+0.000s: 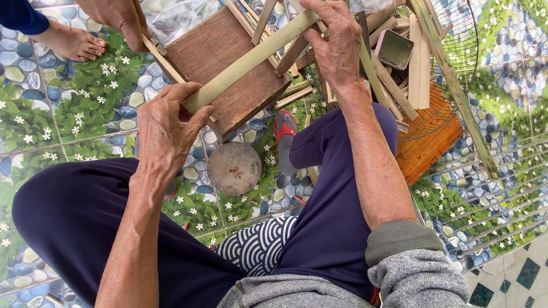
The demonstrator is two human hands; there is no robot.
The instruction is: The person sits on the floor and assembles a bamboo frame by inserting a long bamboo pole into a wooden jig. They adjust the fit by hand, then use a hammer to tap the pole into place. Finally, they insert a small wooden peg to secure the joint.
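My left hand [165, 128] grips the near end of a pale green bamboo strip [248, 60]. The strip runs up and right across a brown wooden board [220, 63]. My right hand [337, 43] holds the strip's far end, above a bundle of thin wooden slats. Another person's hand [120, 17] at the top left pinches a thin strip [162, 60] along the board's left edge. I am seated, with dark blue trousers on both knees.
A round grey disc [234, 168] lies on the pebble-and-flower patterned floor [74, 108] between my knees. Wooden sticks [419, 57], a small metal tin [394, 49] and a wire basket [456, 51] sit at upper right. The other person's bare foot [74, 43] rests upper left.
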